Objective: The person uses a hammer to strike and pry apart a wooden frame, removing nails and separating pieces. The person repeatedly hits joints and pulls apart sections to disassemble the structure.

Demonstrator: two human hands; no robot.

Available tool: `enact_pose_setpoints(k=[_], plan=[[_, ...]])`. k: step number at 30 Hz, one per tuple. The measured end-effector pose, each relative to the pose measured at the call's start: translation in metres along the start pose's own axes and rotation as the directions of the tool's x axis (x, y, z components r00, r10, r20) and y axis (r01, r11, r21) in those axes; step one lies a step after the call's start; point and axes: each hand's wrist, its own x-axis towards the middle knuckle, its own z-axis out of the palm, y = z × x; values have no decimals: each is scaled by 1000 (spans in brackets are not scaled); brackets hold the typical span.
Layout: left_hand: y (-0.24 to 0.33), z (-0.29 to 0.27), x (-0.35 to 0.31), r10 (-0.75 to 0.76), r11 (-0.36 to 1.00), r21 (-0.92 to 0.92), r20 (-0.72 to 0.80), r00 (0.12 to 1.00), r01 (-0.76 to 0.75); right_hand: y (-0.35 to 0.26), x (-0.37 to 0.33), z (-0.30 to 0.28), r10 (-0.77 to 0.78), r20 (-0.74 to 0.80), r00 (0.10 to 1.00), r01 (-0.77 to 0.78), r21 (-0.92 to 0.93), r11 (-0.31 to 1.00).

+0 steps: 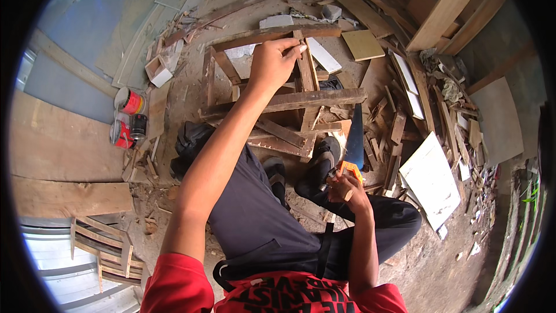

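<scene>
Floor (428, 261) is dirt w/ scrap wood & offcuts all round; main risk there is footing, since a shoe on a loose piece could roll & tip the person, saw in hand. Wooden frame (284, 103), rough & brown, lies on that litter just ahead of the feet; prob. not on a level base, so uneven push on one side might rock it or strain a joint. White panel (431, 179) lies on the floor to the right, clear of the frame; could catch a foot if the R leg swings out. Saw (354, 136) points away from the body, blade tip nr. the end of a frame rail, can't tell if touching. R shoe (329, 149) is right beside the blade: a careless wrist turn could nick shoe or leg. R hand (349, 190) has fingers wrapped round the saw's orange handle; a loose grip would let the blade drop. L hand (273, 64) is at the frame's crosspiece (305, 69); fingers look drawn in, but can't tell if they pinch the tiny pale bit (302, 48) at the tips, which, if loose, could fall & get lost in the debris
</scene>
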Motion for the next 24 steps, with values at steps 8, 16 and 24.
enact_pose_setpoints(k=[8,16,24], plan=[[1,1,0,42,999,31,-10,999,-41,-8,-33,9,-39,-14,999,35,-199,979],[5,-2,-2,90,985,146,3,996,-89,-111,-107,51,-237,-102,966,213,-210,954],[3,5,-2,195,972,145,-47,980,-187,-178,-103,97,-700,-32,714,644,-362,674]])
